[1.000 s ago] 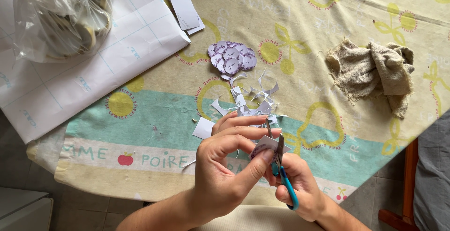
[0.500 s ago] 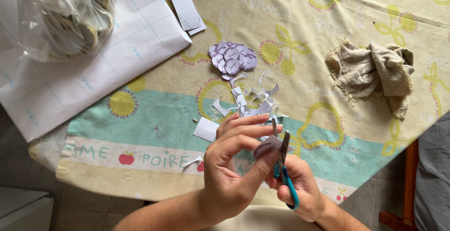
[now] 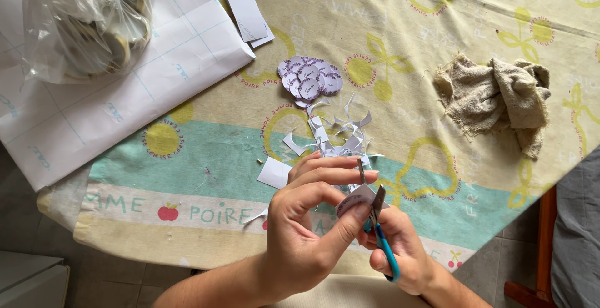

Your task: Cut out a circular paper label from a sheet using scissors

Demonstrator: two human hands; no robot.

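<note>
Left hand (image 3: 306, 233) pinches a small paper piece (image 3: 354, 199) over the table's near edge. Right hand (image 3: 400, 245) grips blue-handled scissors (image 3: 377, 227), blades parted at the paper. Paper scraps (image 3: 334, 134) lie just beyond the hands; a pile of cut purple circles (image 3: 310, 80) further in. Crumpled cloth (image 3: 497, 98) toward the right edge.

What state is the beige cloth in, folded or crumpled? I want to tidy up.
Crumpled: the beige cloth lies bunched in uneven folds on the tablecloth, not squared.
</note>
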